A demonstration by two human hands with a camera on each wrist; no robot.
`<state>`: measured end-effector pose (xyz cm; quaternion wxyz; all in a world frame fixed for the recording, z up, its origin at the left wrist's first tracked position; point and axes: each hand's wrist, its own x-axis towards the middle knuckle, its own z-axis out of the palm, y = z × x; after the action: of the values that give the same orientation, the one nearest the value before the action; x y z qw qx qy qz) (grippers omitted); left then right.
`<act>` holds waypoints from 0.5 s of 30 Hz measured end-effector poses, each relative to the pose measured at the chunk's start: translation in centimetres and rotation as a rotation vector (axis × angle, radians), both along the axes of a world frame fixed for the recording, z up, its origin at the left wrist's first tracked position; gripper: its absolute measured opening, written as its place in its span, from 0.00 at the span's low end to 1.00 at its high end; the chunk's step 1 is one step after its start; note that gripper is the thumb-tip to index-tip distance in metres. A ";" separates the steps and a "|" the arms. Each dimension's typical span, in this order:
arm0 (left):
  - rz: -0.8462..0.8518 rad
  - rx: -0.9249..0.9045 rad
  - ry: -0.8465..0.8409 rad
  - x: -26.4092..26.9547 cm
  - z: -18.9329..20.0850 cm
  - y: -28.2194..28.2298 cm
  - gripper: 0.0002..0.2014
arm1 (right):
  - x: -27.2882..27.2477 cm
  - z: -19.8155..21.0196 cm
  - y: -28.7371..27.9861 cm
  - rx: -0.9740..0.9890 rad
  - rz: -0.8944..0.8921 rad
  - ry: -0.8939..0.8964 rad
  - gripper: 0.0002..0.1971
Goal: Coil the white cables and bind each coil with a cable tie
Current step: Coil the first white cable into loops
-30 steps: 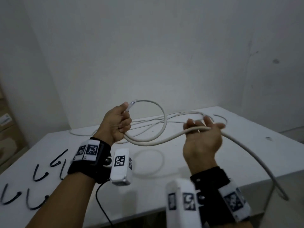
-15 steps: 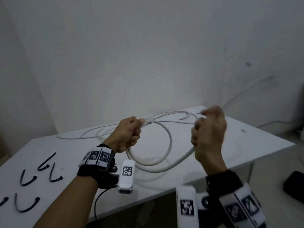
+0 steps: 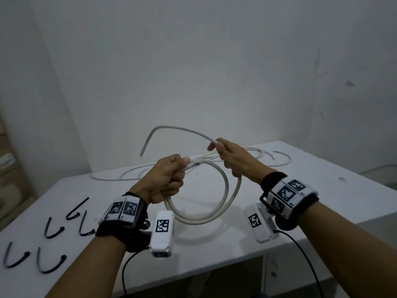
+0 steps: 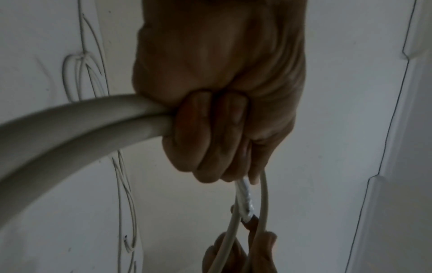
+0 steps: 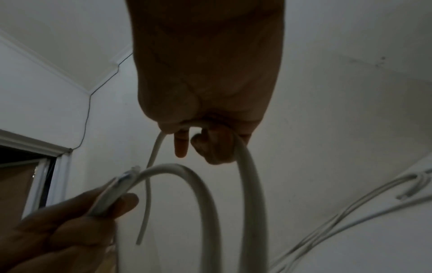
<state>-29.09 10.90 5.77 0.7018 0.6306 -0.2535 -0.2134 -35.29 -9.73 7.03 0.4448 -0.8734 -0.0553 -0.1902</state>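
Left hand (image 3: 166,179) is fisted, its grip closed around the cable (image 3: 225,198): two strands enter the fist side by side, and the cable's plug end (image 3: 194,164) sticks out past the thumb. The wrist view confirms fingers (image 4: 210,133) curled over both strands.

Right hand (image 3: 235,159) is level with the left, just beside it, its grip closed on the same cable. Two loops hang between the hands above the worktop (image 3: 322,190), clear of its surface. From the right hand a free length arcs up and over to the left, its end (image 3: 141,153) in the air.

More white cables (image 3: 120,177) lie loose along the worktop's far edge. Black ties (image 3: 51,231), bent into hooks, lie near the left edge, well apart from the hands.
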 end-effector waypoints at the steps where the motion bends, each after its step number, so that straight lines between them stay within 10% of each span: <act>1: -0.001 0.027 -0.009 0.0 -0.2 -0.2 0.19 | 0.5 -0.2 0.4 -0.028 0.027 0.014 0.16; 15: -0.044 0.265 -0.106 1.3 -3.6 -3.6 0.11 | 3.3 -3.3 1.2 0.042 0.305 0.280 0.19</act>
<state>-27.74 7.34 2.12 0.5930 0.7225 -0.2735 -0.2270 -32.02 -8.51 3.71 0.4898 -0.8635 -0.1204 0.0013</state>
